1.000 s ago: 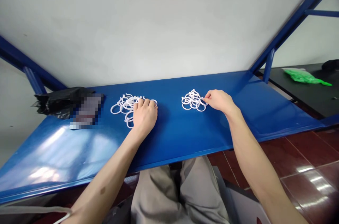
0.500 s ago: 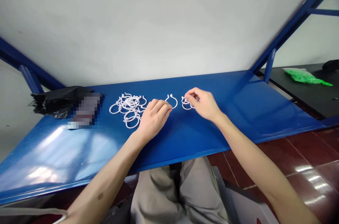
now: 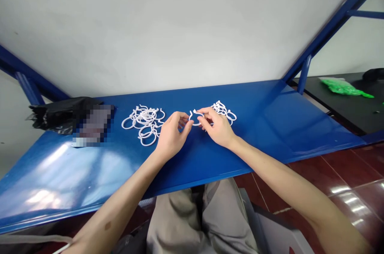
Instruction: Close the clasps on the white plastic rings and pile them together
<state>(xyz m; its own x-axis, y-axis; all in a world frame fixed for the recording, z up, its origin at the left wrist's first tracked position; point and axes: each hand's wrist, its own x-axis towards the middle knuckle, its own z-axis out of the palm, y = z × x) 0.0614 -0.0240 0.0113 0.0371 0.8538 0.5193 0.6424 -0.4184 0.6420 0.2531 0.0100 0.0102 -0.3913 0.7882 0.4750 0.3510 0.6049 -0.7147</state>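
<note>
Between my two hands a white shower curtain ring (image 3: pixel 196 124) stands over the blue table, its open ends pointing away from me. My left hand (image 3: pixel 172 135) pinches its left side with thumb and fingertips. On its right side, the thumb and fingers of my right hand (image 3: pixel 219 129) are closed. A loose pile of similar white rings (image 3: pixel 146 117) lies to the left of my left hand. Several more white rings (image 3: pixel 220 107) lie behind and beside my right hand, which partly hides them.
The blue table (image 3: pixel 192 162) meets a pale wall (image 3: pixel 180 26) at the back. A black plastic bag (image 3: pixel 60 114) and a blurred-out flat item (image 3: pixel 95 124) lie at the left. Blue frame bars rise on both sides. On a dark table at the right rests a bright green bag (image 3: pixel 345 87).
My right hand has come left from the right-hand rings to the single ring, uncovering more of that group. My left hand has turned, its thumb and fingers now around the ring's left side.
</note>
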